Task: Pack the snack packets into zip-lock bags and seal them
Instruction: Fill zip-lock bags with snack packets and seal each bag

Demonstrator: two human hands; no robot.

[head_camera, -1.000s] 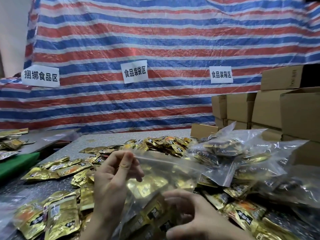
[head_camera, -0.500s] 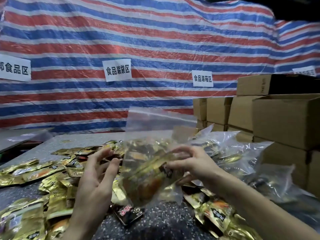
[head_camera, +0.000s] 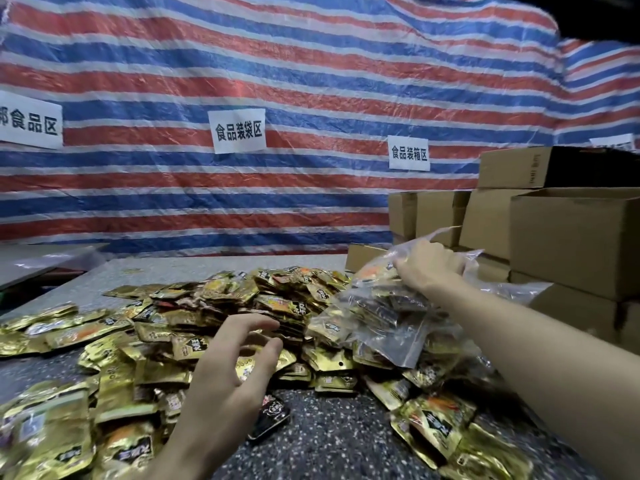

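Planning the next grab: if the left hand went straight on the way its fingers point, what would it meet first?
Probably the heap of loose gold snack packets just ahead of the left hand; depth is unclear, but nothing else shows between.

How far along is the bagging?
Done: filled zip-lock bags lie piled at right. In hand: the right hand grips another filled bag above that pile, seal not discernible; the left hand hovers open. Left: a large heap of loose snack packets on the table.
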